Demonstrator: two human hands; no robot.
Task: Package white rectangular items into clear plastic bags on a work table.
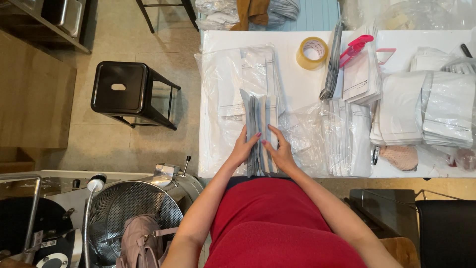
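We look straight down at a stack of flat grey pouches point(259, 130) standing on edge at the near side of a white table point(292, 74). The pouches are thin, pale grey, with lighter seams along their edges, and they fan slightly apart at the far end. Our left hand point(244, 149) presses against the left side of the stack and our right hand point(281, 153) against the right side, so the stack sits squeezed between both palms; each grip is a flat clamp, fingers stretched along the pouches rather than curled around them. Under and beside the stack lie clear plastic bags point(233, 84) holding more pouches. Further right on the table are more piles of white pouches point(347, 136), a roll of tan tape point(312, 52) and a pink clip point(355, 47). On the floor to the left stands a black metal stool point(124, 89), and below it a perforated steel drum point(129, 213).
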